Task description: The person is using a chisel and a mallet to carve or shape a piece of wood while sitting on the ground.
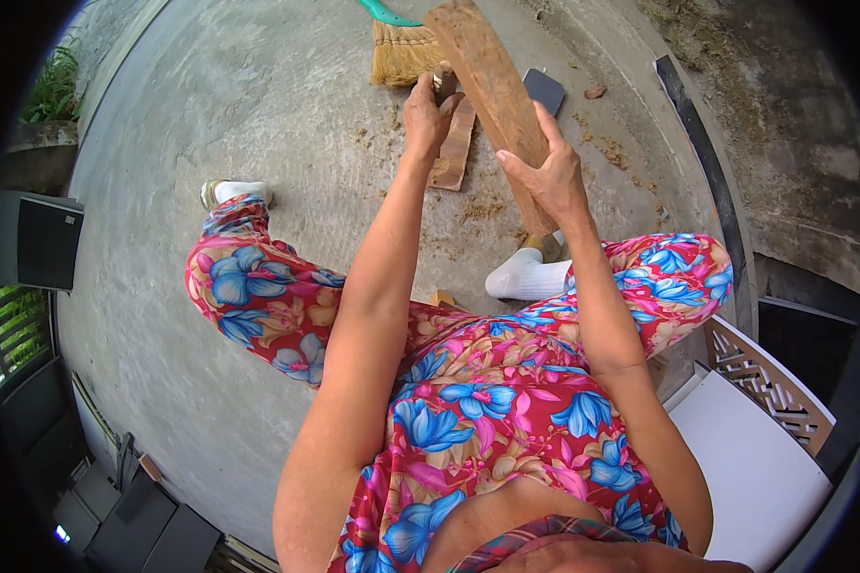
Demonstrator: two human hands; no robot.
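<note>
I sit on a concrete floor with my legs in floral trousers spread apart. My right hand point(545, 177) grips a long brown wooden plank point(492, 86) that stands tilted, its lower end near my right foot. My left hand point(430, 113) is closed around a small tool handle point(441, 80) pressed against the plank's left edge; the tool's working end is hidden. A second, flatter piece of wood point(454, 148) lies on the floor behind my left hand.
A straw broom point(403, 48) with a green handle lies at the top. A dark flat stone point(545, 91) and wood chips point(487, 208) lie on the concrete point(258, 115). A white lattice chair point(764, 420) stands at right, dark boxes point(48, 239) at left.
</note>
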